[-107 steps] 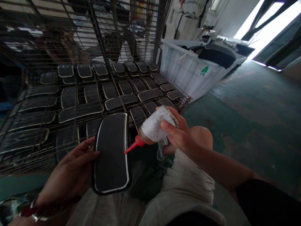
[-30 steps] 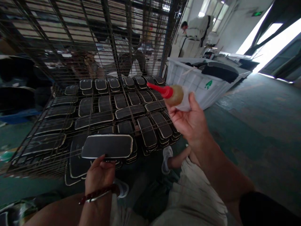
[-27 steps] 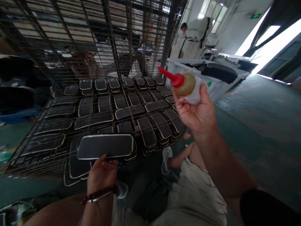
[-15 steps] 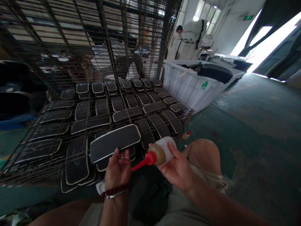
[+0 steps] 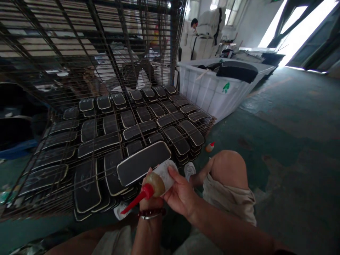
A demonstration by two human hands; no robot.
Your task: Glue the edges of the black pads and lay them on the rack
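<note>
My right hand (image 5: 180,193) is wrapped round a squeeze bottle (image 5: 159,179) with a white wrap, a yellowish neck end and a long red nozzle. The bottle lies almost level, its nozzle pointing down and left over my left wrist. Behind it, my left hand (image 5: 151,202) grips the near edge of a long black panel (image 5: 144,163) with rounded corners and a pale rim. Most of the left fingers are hidden by the bottle. The panel is tilted up above stacks of similar black panels (image 5: 87,184).
A rusty wire rack (image 5: 57,191) with bars rising at the back bears many panels. To its right stands a white plastic bin (image 5: 204,85) with dark pieces in it. A second red-tipped bottle (image 5: 209,147) is on the green floor (image 5: 278,141). A person (image 5: 193,24) is far behind.
My left hand and the panel have shifted right. The bottle has come left and down, so it now overlaps the left hand. The view has turned slightly.
</note>
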